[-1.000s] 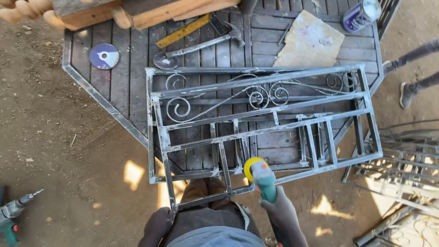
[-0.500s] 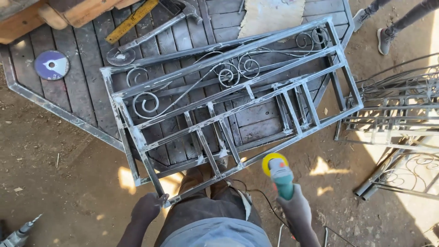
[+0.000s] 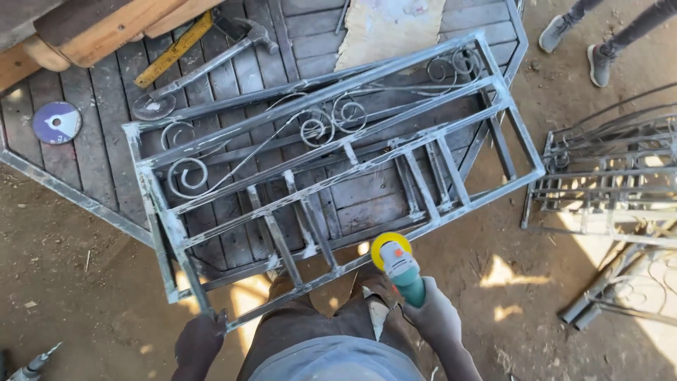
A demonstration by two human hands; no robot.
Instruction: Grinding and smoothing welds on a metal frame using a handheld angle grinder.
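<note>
Hand grips grinder beside scrolled steel frame.

Right hand gripped a teal angle grinder, its yellow disc beside the near rail of a scrolled metal frame; left hand held the frame's near-left corner.

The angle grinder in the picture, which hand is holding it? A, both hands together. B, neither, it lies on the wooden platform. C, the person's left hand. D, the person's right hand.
D: the right hand grips the green body of the angle grinder, its yellow disc beside the near rail of the metal grille frame, while the left hand holds that frame's near corner.
</note>
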